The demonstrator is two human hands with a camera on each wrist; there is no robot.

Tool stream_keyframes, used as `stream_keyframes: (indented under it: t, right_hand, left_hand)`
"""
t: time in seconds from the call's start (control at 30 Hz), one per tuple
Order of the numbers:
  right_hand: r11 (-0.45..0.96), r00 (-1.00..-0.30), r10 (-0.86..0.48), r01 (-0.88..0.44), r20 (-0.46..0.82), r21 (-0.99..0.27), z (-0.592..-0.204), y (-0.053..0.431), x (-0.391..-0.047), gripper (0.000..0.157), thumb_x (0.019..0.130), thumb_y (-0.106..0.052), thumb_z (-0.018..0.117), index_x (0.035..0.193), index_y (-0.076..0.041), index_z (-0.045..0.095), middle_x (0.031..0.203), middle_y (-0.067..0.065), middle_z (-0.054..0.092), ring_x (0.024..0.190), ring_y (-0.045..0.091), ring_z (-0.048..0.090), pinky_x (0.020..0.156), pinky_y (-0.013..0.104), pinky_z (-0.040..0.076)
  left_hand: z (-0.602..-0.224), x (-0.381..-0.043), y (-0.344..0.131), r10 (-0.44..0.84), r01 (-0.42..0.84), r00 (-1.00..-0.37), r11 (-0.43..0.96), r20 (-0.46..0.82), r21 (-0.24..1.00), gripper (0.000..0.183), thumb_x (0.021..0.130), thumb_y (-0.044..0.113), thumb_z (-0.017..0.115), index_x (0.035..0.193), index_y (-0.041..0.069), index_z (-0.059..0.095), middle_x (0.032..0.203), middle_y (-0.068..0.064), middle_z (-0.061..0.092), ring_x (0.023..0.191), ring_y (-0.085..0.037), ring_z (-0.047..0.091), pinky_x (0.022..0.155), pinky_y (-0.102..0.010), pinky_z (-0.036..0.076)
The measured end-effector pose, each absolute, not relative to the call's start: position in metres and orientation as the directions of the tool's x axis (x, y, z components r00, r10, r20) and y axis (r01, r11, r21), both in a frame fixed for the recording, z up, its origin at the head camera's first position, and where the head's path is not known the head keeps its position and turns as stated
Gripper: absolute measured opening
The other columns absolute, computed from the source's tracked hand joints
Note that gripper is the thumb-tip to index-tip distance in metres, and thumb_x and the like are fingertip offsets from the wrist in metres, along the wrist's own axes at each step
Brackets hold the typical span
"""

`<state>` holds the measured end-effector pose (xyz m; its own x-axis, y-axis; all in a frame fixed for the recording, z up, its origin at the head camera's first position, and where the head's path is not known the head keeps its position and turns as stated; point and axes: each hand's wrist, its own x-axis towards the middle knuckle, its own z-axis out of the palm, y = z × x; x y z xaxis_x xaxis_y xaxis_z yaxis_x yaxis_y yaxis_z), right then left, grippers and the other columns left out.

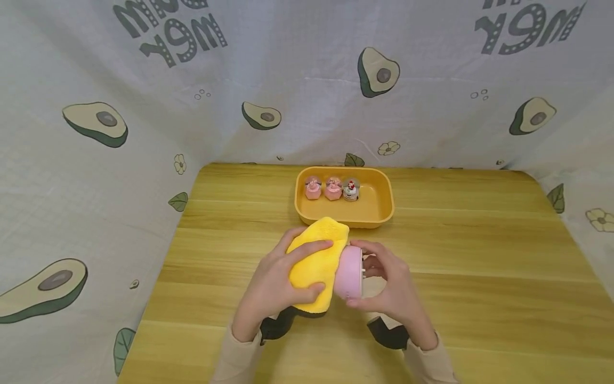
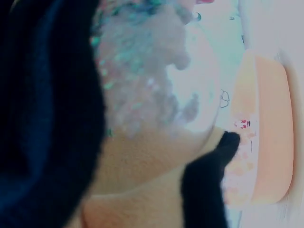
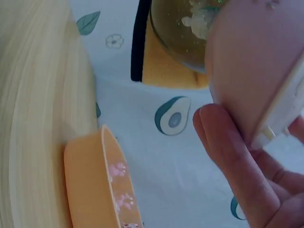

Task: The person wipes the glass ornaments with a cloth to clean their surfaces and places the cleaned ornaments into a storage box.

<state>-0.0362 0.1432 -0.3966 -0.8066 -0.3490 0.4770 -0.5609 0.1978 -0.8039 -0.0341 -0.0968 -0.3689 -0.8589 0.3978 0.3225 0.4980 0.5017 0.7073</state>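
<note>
A snow globe with a pink base [image 1: 348,272] is held on its side above the table between both hands. My left hand [image 1: 278,272] grips a yellow cloth [image 1: 318,261] that wraps over the glass end. My right hand [image 1: 395,277] holds the base by its rim, thumb below and fingers above. From the right wrist, the clear glass ball [image 3: 183,40] shows beside the pink base [image 3: 251,61], against the dark-edged cloth [image 3: 164,71]. Glitter and a pale figure show inside the glass ball [image 2: 156,80] in the left wrist view, where cloth and strap are blurred.
Beyond the hands, near the back edge of the wooden table [image 1: 479,240], stands a yellow tray [image 1: 376,205]. Along its left part sit two pink cupcake-like pieces [image 1: 333,189] and a white one with a red top [image 1: 351,190]. An avocado-print curtain [image 1: 312,106] hangs behind.
</note>
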Motion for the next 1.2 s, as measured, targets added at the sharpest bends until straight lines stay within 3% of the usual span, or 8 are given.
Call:
stream_keyframes:
  t: [0.13,0.23,0.3,0.53,0.77,0.9,1.03,1.2]
  right_hand:
    - [0.149,-0.921,-0.238,-0.348,0.308,-0.926,-0.394,0.135,-0.031,0.062,0.067,0.002,0.078,0.123,0.006,0.051,0.088,0.011,0.054,0.063,0.013,0.064,0.054,0.028,0.054]
    - [0.146,-0.966,-0.198,-0.198,0.168,-0.969,-0.391,0.130,-0.028,0.042,0.081,-0.002,0.065,0.119,0.007,0.050,0.075,0.010,0.052,0.052,0.014,0.063,0.045,0.033,0.052]
    - [0.174,-0.963,-0.234,-0.174,0.131,-0.969,-0.390,0.131,-0.029,0.045,0.085,-0.007,0.063,0.125,0.003,0.046,0.074,0.009,0.053,0.053,0.014,0.064,0.045,0.035,0.052]
    - [0.278,-0.830,-0.494,-0.433,0.259,-0.857,-0.388,0.149,-0.035,0.105,0.064,-0.005,0.088,0.149,-0.015,0.026,0.089,0.005,0.057,0.070,0.011,0.061,0.060,0.030,0.054]
    - [0.328,-0.769,-0.440,-0.618,0.464,-0.714,-0.393,0.148,-0.040,0.092,0.061,-0.037,0.090,0.134,-0.004,0.045,0.125,0.008,0.051,0.105,0.017,0.052,0.079,0.027,0.052]
    - [0.300,-0.782,-0.375,-0.610,0.497,-0.734,-0.395,0.143,-0.039,0.089,0.059,-0.038,0.090,0.128,0.001,0.049,0.110,0.006,0.056,0.090,0.014,0.056,0.075,0.022,0.052]
    - [0.297,-0.877,-0.258,-0.471,0.405,-0.831,-0.393,0.135,-0.035,0.073,0.060,-0.016,0.090,0.120,0.004,0.054,0.094,0.008,0.058,0.074,0.013,0.058,0.063,0.024,0.054]
    - [0.266,-0.992,-0.118,-0.063,0.032,-0.962,-0.386,0.124,-0.029,0.036,0.081,-0.012,0.070,0.108,0.006,0.056,0.082,0.010,0.061,0.062,0.014,0.061,0.054,0.031,0.053]
  left_hand:
    - [-0.369,-0.035,-0.093,0.391,0.548,-0.836,0.551,0.385,0.630,0.058,0.073,0.036,0.074,0.129,0.035,0.059,0.136,0.002,0.043,0.078,-0.010,0.053,0.053,-0.022,0.040]
    - [-0.371,-0.037,-0.092,0.395,0.573,-0.820,0.550,0.415,0.608,0.057,0.073,0.037,0.073,0.128,0.033,0.059,0.135,-0.001,0.044,0.087,-0.014,0.055,0.054,-0.022,0.041]
    - [-0.373,-0.039,-0.092,0.396,0.576,-0.817,0.535,0.419,0.618,0.057,0.073,0.037,0.074,0.128,0.032,0.060,0.135,-0.001,0.044,0.092,-0.016,0.055,0.056,-0.022,0.042]
    - [-0.378,-0.043,-0.098,0.363,0.478,-0.870,0.453,0.335,0.752,0.058,0.073,0.030,0.075,0.129,0.035,0.058,0.134,0.008,0.041,0.086,-0.012,0.054,0.064,-0.028,0.048]
    - [-0.378,-0.043,-0.100,0.401,0.468,-0.865,0.426,0.302,0.775,0.056,0.077,0.033,0.072,0.130,0.037,0.057,0.134,0.010,0.041,0.080,-0.012,0.054,0.062,-0.029,0.048]
    - [-0.377,-0.040,-0.101,0.394,0.462,-0.870,0.443,0.296,0.768,0.056,0.076,0.035,0.071,0.130,0.038,0.056,0.134,0.011,0.042,0.079,-0.011,0.054,0.061,-0.028,0.047]
    - [-0.375,-0.038,-0.100,0.384,0.493,-0.861,0.474,0.332,0.730,0.057,0.075,0.036,0.071,0.130,0.037,0.057,0.133,0.009,0.043,0.072,-0.009,0.052,0.056,-0.025,0.045]
    - [-0.371,-0.034,-0.097,0.391,0.583,-0.812,0.562,0.433,0.586,0.057,0.073,0.039,0.071,0.128,0.033,0.059,0.131,0.000,0.047,0.074,-0.011,0.053,0.052,-0.021,0.040]
